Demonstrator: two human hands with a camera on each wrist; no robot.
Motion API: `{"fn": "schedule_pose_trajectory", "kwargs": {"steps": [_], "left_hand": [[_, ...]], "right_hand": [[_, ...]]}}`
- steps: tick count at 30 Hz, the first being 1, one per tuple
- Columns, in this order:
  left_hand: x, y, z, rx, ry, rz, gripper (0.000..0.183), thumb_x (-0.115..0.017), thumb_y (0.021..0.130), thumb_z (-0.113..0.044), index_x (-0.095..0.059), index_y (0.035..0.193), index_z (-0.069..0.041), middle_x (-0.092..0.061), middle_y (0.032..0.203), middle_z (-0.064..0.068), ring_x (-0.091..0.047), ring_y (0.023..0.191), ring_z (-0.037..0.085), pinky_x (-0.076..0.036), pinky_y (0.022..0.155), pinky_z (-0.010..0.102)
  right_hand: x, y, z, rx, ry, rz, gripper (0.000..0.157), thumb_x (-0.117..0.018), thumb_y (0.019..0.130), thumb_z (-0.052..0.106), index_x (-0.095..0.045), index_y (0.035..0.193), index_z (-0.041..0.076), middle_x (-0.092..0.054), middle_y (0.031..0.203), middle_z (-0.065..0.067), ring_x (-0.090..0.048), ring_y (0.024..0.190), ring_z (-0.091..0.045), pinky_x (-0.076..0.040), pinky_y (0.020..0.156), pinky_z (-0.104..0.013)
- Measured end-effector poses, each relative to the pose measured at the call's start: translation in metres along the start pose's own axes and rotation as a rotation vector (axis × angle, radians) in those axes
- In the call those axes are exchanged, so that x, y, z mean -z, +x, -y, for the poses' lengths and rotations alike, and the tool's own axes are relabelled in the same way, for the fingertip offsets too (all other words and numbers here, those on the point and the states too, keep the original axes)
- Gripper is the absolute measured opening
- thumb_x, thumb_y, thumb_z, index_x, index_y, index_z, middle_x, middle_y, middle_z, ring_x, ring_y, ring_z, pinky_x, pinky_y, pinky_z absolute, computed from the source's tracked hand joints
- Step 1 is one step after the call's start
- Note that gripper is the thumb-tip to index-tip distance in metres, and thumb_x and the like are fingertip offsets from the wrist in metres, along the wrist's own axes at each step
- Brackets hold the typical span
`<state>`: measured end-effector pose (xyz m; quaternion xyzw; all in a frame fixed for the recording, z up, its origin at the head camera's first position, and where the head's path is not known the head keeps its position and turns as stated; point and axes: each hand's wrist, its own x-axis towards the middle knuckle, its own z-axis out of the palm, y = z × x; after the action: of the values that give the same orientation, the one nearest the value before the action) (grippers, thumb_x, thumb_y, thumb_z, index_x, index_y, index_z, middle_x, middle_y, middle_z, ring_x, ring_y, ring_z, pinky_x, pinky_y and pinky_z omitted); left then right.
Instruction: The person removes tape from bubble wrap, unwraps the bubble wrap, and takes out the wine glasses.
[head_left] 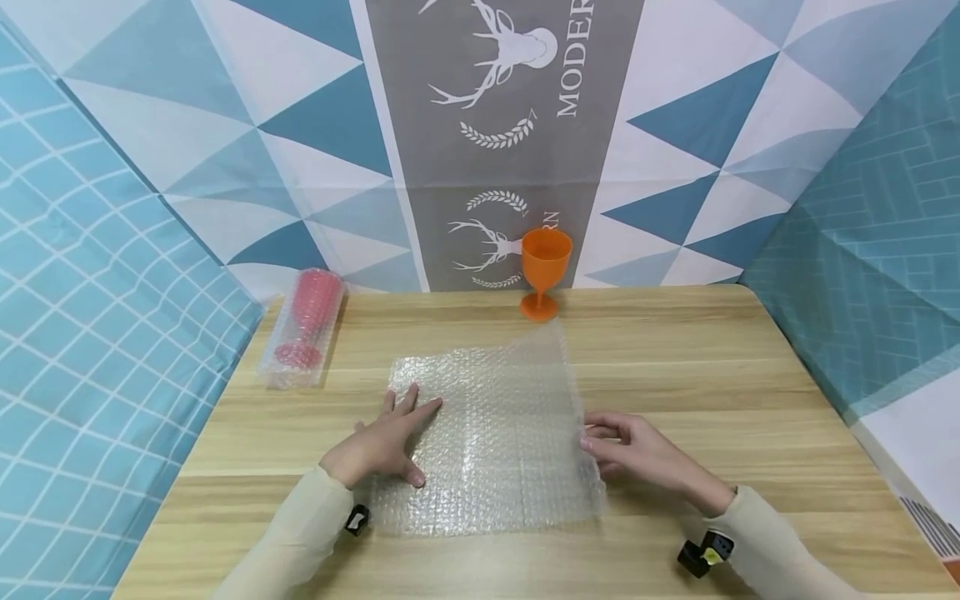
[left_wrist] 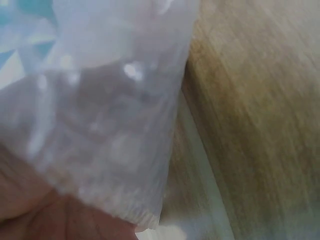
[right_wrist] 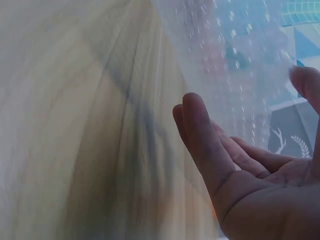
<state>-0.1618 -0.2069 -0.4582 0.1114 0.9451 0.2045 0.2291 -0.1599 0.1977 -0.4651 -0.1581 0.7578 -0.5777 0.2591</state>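
Note:
A roughly square piece of clear bubble wrap lies on the wooden table in the head view. On its left part rests my left hand, fingers spread. My right hand is at the right edge, its fingertips right at the plastic. In the right wrist view the thumb and fingers of that hand stand apart, with the bubble wrap rising beyond them. The left wrist view shows blurred bubble wrap close up, over part of the left hand.
Behind the wrap stands an orange plastic goblet, upright near the table's back edge. At the back left lies a pink goblet inside bubble wrap. The wooden table meets a patterned cloth backdrop at the back.

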Motion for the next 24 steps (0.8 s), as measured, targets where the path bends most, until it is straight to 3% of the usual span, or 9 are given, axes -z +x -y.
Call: {"fn": "schedule_pose_trajectory", "kwargs": {"steps": [6,12,15,19,24], "left_hand": [[-0.001,-0.001,0.000,-0.007,-0.004,-0.005,0.126,-0.094,0.057,-0.027,-0.027,0.164,-0.024,0.003,0.171,0.021,0.007,0.152,0.056,-0.004,0.094,0.095],[-0.004,-0.005,0.004,-0.035,-0.003,-0.039,0.124,-0.093,0.059,-0.030,-0.028,0.164,-0.021,0.003,0.170,0.022,0.007,0.152,0.056,-0.003,0.095,0.094],[-0.007,-0.007,0.009,-0.062,0.013,-0.084,0.122,-0.093,0.059,-0.034,-0.031,0.163,-0.018,0.000,0.170,0.022,0.005,0.152,0.057,-0.005,0.095,0.094],[-0.011,-0.010,0.014,-0.118,0.027,-0.150,0.118,-0.093,0.059,-0.040,-0.037,0.160,-0.016,-0.007,0.170,0.021,0.002,0.152,0.057,-0.009,0.099,0.091],[-0.012,-0.019,0.019,-0.203,0.017,-0.292,0.110,-0.089,0.067,-0.047,-0.039,0.158,-0.011,-0.006,0.170,0.023,-0.001,0.153,0.056,-0.015,0.112,0.081]], "right_hand": [[-0.007,0.000,-0.001,0.015,-0.077,0.010,0.060,-0.064,0.103,0.025,-0.044,0.146,-0.012,-0.067,0.127,-0.028,-0.070,0.095,-0.016,-0.062,0.071,-0.029],[-0.011,0.001,-0.009,0.104,-0.029,0.054,0.050,-0.063,0.097,0.003,-0.046,0.142,-0.012,-0.071,0.099,-0.026,-0.060,0.064,-0.006,-0.053,0.055,-0.021],[-0.011,0.000,-0.012,0.111,0.014,0.059,0.051,-0.061,0.094,-0.003,-0.044,0.141,-0.015,-0.070,0.100,-0.030,-0.061,0.063,-0.007,-0.054,0.054,-0.021],[-0.010,-0.001,-0.014,0.116,0.043,0.061,0.052,-0.060,0.093,-0.006,-0.042,0.141,-0.017,-0.069,0.110,-0.035,-0.072,0.071,-0.016,-0.062,0.061,-0.031],[-0.007,-0.004,-0.016,0.113,0.032,0.035,0.052,-0.060,0.096,-0.003,-0.043,0.143,-0.013,-0.069,0.112,-0.032,-0.075,0.077,-0.020,-0.064,0.067,-0.035]]}}
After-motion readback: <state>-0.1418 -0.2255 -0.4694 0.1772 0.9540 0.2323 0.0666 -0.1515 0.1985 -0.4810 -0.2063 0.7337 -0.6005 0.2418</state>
